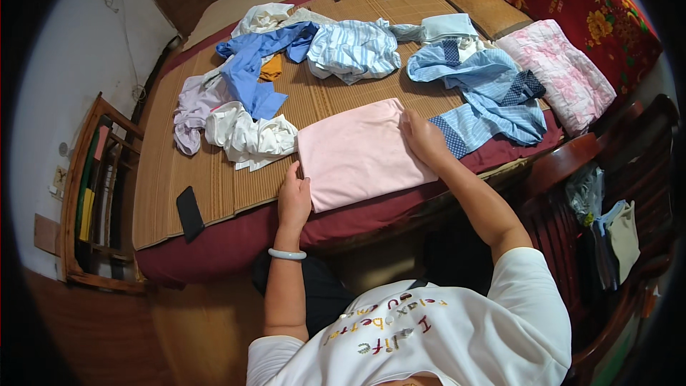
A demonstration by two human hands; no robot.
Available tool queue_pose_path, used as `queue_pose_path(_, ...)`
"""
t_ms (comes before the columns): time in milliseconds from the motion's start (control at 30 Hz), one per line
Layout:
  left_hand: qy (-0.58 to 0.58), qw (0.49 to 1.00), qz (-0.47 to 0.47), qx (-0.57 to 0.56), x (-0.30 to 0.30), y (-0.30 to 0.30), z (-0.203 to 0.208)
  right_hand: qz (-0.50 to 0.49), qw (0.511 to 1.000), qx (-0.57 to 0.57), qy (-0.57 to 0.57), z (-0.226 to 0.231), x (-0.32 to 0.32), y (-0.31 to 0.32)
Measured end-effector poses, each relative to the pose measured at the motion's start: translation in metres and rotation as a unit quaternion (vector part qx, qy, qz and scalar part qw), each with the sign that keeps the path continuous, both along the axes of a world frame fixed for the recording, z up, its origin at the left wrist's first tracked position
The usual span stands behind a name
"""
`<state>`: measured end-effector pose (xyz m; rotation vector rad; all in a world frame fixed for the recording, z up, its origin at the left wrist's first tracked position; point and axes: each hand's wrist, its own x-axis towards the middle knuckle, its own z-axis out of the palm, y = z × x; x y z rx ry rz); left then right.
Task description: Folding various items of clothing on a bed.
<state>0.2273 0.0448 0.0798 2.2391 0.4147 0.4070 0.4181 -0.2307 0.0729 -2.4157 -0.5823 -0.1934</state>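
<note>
A pale pink cloth (357, 154), folded into a neat rectangle, lies at the near edge of the bed, its front side reaching over the dark red sheet. At its left edge, my left hand (293, 200) holds the side, fingers along the border and a pale bangle on the wrist. My right hand (423, 139) grips the opposite edge near the far corner, its fingertips partly hidden. Close by on the left is a crumpled white garment (250, 136). Touching the right side area is a light blue striped garment (486, 111) with dark dotted trim.
Behind lie a blue garment (254, 75), a striped white-and-blue garment (355, 48) and a lilac one (193, 107). A black phone (189, 213) rests near the front left edge of the woven mat (221, 189). A pink patterned pillow (557, 75) and wooden chair (564, 168) are at right.
</note>
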Motion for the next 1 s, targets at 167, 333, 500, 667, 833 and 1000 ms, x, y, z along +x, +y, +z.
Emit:
queue_pose_path(167,0.073,0.971,-0.066,-0.218,-0.014,-0.007,0.013,0.029,0.982,0.098,0.161,0.012,0.006,-0.029)
queue_pose_path(333,0.061,0.959,-0.127,-0.246,-0.028,-0.004,0.024,0.180,0.961,0.013,0.211,0.029,-0.014,-0.060)
queue_pose_path(500,0.074,0.964,-0.126,-0.221,-0.032,0.016,0.024,0.232,0.953,0.003,0.193,0.040,-0.032,-0.066)
queue_pose_path(667,0.094,0.959,-0.147,-0.225,-0.033,0.021,0.033,0.221,0.954,0.041,0.199,0.047,-0.030,-0.075)
queue_pose_path(833,0.130,0.956,-0.159,-0.208,-0.036,0.026,0.030,0.204,0.924,-0.065,0.316,0.066,-0.034,-0.069)
queue_pose_path(1000,0.100,0.993,-0.034,-0.042,-0.023,0.030,0.026,0.075,0.987,0.044,0.131,0.053,-0.013,-0.068)
